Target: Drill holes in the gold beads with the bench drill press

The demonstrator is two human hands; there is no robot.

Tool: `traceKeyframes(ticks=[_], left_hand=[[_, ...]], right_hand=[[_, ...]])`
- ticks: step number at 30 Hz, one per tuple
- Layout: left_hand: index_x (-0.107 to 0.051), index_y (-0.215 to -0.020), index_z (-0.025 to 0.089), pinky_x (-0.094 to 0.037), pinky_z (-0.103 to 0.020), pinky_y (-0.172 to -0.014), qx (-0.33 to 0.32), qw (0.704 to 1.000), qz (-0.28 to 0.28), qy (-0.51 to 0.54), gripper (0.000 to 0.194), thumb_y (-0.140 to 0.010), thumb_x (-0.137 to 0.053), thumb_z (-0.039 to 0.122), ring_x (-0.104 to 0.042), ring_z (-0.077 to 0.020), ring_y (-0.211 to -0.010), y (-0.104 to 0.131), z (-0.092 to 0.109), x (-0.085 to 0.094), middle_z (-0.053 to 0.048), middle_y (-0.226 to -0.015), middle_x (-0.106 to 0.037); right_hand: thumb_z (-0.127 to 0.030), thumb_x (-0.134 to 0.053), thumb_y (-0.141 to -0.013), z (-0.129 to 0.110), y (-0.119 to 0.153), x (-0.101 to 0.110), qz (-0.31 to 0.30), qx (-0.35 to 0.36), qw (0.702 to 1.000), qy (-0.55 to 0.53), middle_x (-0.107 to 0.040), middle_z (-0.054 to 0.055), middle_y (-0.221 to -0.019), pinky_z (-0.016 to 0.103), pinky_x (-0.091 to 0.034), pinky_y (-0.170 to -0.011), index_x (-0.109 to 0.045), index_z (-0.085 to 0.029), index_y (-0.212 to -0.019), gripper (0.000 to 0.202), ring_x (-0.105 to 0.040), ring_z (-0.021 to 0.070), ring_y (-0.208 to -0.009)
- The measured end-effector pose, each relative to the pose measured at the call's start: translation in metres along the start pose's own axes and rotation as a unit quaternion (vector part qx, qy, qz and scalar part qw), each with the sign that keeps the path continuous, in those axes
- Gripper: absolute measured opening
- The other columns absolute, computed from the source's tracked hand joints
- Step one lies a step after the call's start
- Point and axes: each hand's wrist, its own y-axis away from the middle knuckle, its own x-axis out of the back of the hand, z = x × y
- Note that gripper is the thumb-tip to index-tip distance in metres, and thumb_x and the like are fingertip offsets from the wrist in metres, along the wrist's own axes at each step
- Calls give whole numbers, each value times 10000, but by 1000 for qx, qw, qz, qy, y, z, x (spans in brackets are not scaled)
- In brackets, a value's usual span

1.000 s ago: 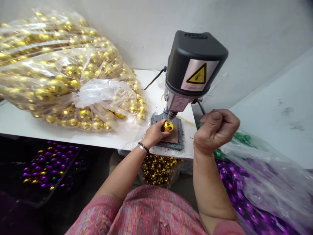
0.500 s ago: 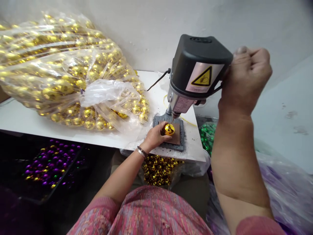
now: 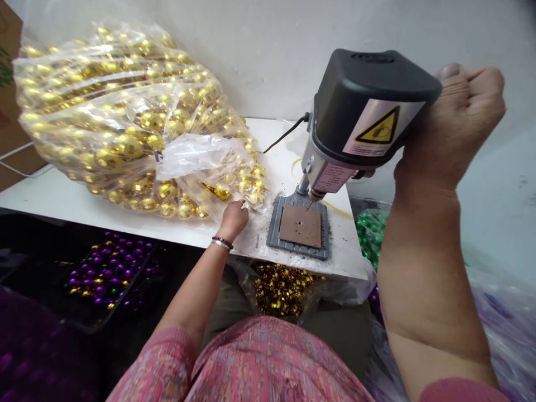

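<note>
Standing at the far left is a cardboard box (image 3: 12, 111). Next comes a big clear plastic bag (image 3: 117, 95), tied at its neck and packed with shiny gold balls (image 3: 167, 190), lying on the white worktop (image 3: 58, 201). Below the worktop's edge, a dark bin (image 3: 111, 273) holds purple, gold and green balls. The left hand (image 3: 233, 219), a dark bracelet (image 3: 222, 242) at its wrist, is at the bag's right end, fingers bent; I cannot tell whether they pinch the plastic or a ball. A clear sack (image 3: 287, 287) of gold pieces sits between the person's legs. Further right, the drill's grey base (image 3: 275, 237) carries a brown board (image 3: 297, 215) with a small hole, dark crumbs scattered around. Above it, the black-topped drill (image 3: 368, 111) points its thin bit downward. Beside the worktop's right end is a bag of green balls (image 3: 371, 234). The right hand (image 3: 456, 125) is raised behind the drill, fingers curled in; what they hold, if anything, is hidden.
</note>
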Motion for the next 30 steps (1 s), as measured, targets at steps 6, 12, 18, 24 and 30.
traceKeyframes(ticks=[6, 12, 18, 24, 30], left_hand=[[-670, -1284, 147, -524, -336, -918, -18, 998, -46, 25, 453, -874, -694, 337, -710, -298, -1127, -27, 16, -18, -166, -1203, -775], [-707, -1059, 148, -507, -322, -786, -11, 997, -58, -40, 296, -839, -701, 347, -707, -269, -906, -7, 16, -1, -124, -956, -769], [-653, -1228, 190, -552, -327, -831, -63, 955, -163, 241, 532, -763, -745, 433, -680, -220, -964, 46, 12, 38, -93, -1114, -743], [-666, -1193, 169, -565, -285, -749, -12, 879, -262, 399, 516, -769, -768, 444, -697, -182, -923, 51, 53, 0, -115, -1187, -747], [-704, -1159, 164, -538, -270, -739, -35, 947, -183, 260, 449, -799, -764, 427, -692, -192, -909, 28, 69, -38, -96, -1067, -776]], right_hand=[[-186, -539, -979, -12, -1, -5, 8, -35, 997, 63, -495, -54, -640, 192, -356, -634, -415, -191, -705, 301, -417, 13, -591], [-123, -571, -954, -22, -8, -10, 21, -82, 993, 87, -432, -69, -585, 202, -313, -622, -342, -204, -632, 403, -343, 8, -569], [-135, -516, -980, -34, -6, -11, 1, -105, 988, 117, -402, -67, -646, 194, -343, -724, -315, -201, -640, 401, -343, 11, -649], [-163, -536, -981, -36, -5, -12, -17, -100, 989, 110, -383, -80, -631, 172, -338, -698, -309, -201, -661, 395, -293, 11, -635], [-223, -503, -1003, -46, -1, -10, -46, -119, 979, 162, -293, -79, -639, 164, -316, -715, -255, -194, -651, 431, -259, 9, -659]])
